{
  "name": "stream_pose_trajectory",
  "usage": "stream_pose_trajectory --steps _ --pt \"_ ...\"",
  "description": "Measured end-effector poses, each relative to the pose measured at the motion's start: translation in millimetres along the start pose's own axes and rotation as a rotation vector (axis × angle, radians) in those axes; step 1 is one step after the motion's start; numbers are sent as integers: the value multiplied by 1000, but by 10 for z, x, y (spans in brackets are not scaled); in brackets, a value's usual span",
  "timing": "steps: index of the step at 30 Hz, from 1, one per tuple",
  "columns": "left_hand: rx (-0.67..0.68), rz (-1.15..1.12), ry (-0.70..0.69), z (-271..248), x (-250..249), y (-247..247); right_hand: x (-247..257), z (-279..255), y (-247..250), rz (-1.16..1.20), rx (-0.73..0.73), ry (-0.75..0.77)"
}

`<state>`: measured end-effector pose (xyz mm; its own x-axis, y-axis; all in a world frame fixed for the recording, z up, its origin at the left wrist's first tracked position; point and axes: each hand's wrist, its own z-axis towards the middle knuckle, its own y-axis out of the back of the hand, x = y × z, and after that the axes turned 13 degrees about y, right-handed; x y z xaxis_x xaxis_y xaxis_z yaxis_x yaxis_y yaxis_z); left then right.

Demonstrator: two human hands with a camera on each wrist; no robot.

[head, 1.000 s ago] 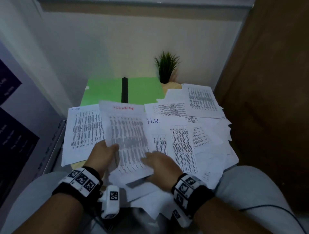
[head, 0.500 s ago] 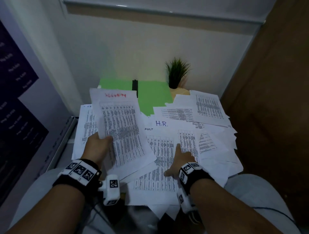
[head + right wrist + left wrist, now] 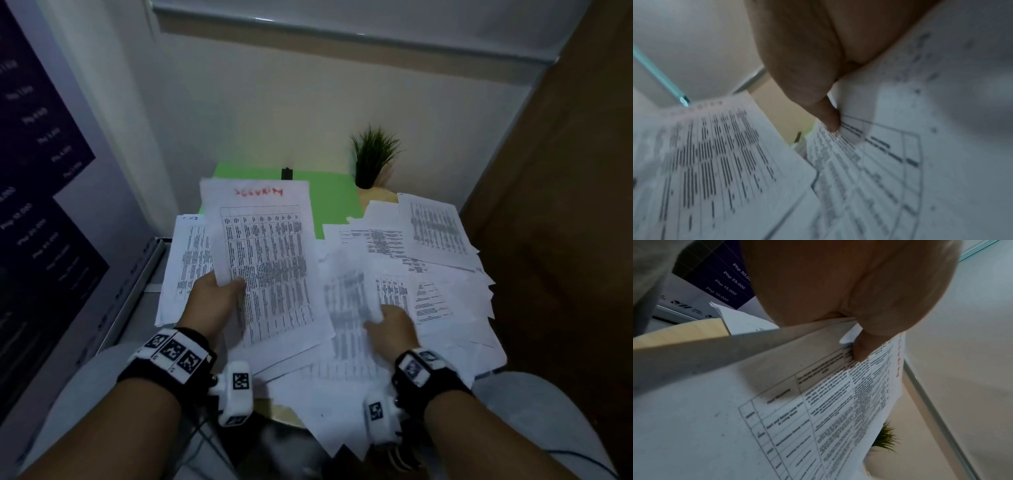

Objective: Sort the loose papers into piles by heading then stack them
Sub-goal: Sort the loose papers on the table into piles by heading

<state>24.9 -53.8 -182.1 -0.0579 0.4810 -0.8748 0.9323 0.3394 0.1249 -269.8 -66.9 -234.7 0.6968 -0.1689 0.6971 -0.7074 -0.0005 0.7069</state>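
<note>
My left hand (image 3: 219,298) holds up a printed sheet with a red handwritten heading (image 3: 263,260), thumb on its left edge; the left wrist view shows the thumb (image 3: 859,352) pressed on that sheet (image 3: 818,402). My right hand (image 3: 390,325) pinches a blurred printed sheet (image 3: 346,308) and lifts it from the heap of loose papers (image 3: 445,291) that covers the small table. In the right wrist view its thumb (image 3: 830,118) lies on that sheet (image 3: 879,162). Another sheet (image 3: 186,260) lies flat at the left under the raised one.
A green mat (image 3: 335,202) and a small potted plant (image 3: 371,161) sit at the back of the table. A wall stands behind, a brown panel (image 3: 565,205) at the right, a dark poster (image 3: 34,205) at the left. My knees flank the table's front edge.
My left hand raised the red-headed sheet higher and more upright. My right hand went from pressing flat on the heap to pinching a sheet and lifting it, covering the "H.R." heading.
</note>
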Motion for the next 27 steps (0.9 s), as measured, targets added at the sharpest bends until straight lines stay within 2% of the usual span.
stream_pose_trajectory --steps 4,8,11,14,17,19,22,25,27 --pt "13 18 -18 3 -14 -26 -149 73 532 238 -281 -24" --pt "6 39 -20 8 -18 -101 -271 168 999 429 -447 -112" --pt "44 39 -10 -7 -12 -170 -233 187 1067 607 -362 -112" --pt "128 -30 25 -5 -7 -235 -45 123 933 759 -149 -44" --pt "258 -108 57 -61 -50 -289 57 100 656 721 40 26" --pt "328 -129 96 -78 -44 -304 51 113 432 654 128 23" --pt "352 -180 168 -54 -14 -310 46 117 145 698 170 -46" --pt "406 -195 174 -29 -13 -301 82 113 21 721 114 -85" --pt "445 -208 197 -20 -1 -297 114 114 46 698 73 -57"
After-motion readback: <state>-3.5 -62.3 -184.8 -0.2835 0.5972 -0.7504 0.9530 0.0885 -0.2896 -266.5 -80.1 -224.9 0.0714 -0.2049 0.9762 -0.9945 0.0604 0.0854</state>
